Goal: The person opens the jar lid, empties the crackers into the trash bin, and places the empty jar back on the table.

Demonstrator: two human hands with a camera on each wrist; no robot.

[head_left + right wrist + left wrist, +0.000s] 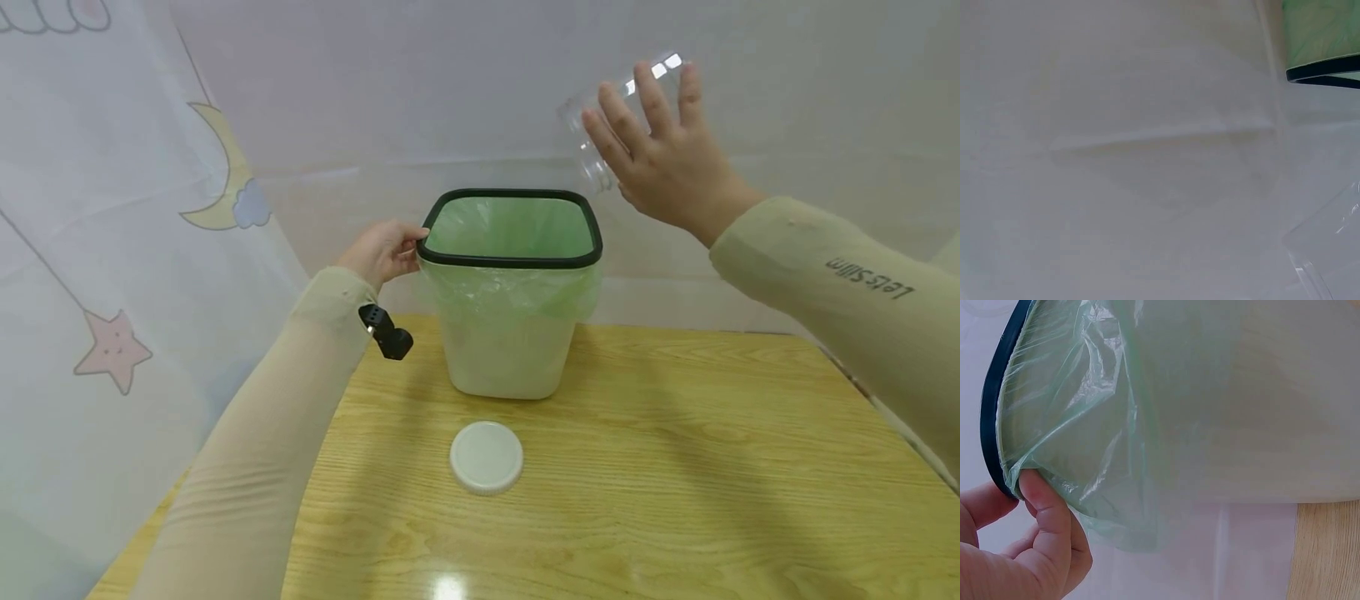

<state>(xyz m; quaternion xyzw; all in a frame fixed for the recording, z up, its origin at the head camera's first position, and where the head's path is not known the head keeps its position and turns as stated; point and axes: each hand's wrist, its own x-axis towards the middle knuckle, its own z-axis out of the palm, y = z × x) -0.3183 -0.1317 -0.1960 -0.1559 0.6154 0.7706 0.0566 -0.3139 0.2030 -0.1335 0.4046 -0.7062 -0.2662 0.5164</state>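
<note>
My left hand (pixel 384 252) pinches the black rim (pixel 510 262) of a pale trash bin at its left corner. In the left wrist view, the thumb and fingers (pixel 1047 506) grip that rim and the green plastic liner (pixel 1066 425) folded over it. Above and right of the bin (pixel 506 350), my right hand (pixel 671 158) holds a clear plastic jar (pixel 592 162) in the air. The jar is tilted, its neck end pointing down and left. The palm side and thumb are hidden in the head view. Only part of the jar (pixel 1329 250) shows in the right wrist view.
A round white lid (pixel 486 457) lies on the wooden table (pixel 637 500) in front of the bin. Behind the table hangs a pale cloth (pixel 360 100), printed with a moon and a star at the left.
</note>
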